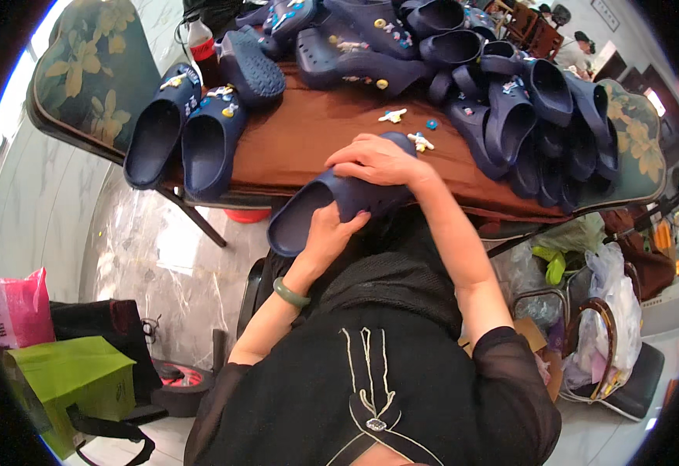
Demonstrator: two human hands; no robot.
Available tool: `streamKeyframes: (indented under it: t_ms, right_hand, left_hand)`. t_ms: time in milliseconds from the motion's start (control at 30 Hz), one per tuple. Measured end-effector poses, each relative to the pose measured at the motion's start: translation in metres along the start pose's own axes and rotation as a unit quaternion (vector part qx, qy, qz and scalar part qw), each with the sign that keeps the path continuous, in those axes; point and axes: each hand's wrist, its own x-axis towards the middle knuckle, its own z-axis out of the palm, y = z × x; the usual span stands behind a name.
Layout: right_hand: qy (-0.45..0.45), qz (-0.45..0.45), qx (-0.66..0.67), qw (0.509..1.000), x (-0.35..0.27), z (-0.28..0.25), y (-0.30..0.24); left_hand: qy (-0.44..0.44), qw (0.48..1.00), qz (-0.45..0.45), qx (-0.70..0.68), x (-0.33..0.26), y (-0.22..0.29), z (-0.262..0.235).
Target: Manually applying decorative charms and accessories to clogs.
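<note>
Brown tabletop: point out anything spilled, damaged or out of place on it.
No spill or damage shows. The red-labelled bottle of dark liquid, upright behind the leftmost two navy clogs, looks slightly out of place: a drink among footwear.

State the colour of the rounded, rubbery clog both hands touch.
Dark navy blue; the rounded, rubbery clog shows in the head view.

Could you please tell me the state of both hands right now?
Left hand: holding the navy clog, fingers inside its opening.
Right hand: on the same clog's upper; grip cannot be told.
</note>
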Motion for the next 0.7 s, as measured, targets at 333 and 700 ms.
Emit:
streamKeyframes:
  t_ms: [333, 700]
  right_hand:
    - [0.207, 0.106, -0.108, 0.966, 0.006, 0.047, -0.007]
    - [0.409, 0.159, 0.254, 0.862, 0.003, 0.038, 0.003]
  left_hand:
    - [0.011, 0.998, -0.032, -0.054, -0.004, 0.003, -0.003]
    - [0.040, 0.999, -0.013, 0.002, -0.009, 0.017, 0.000]
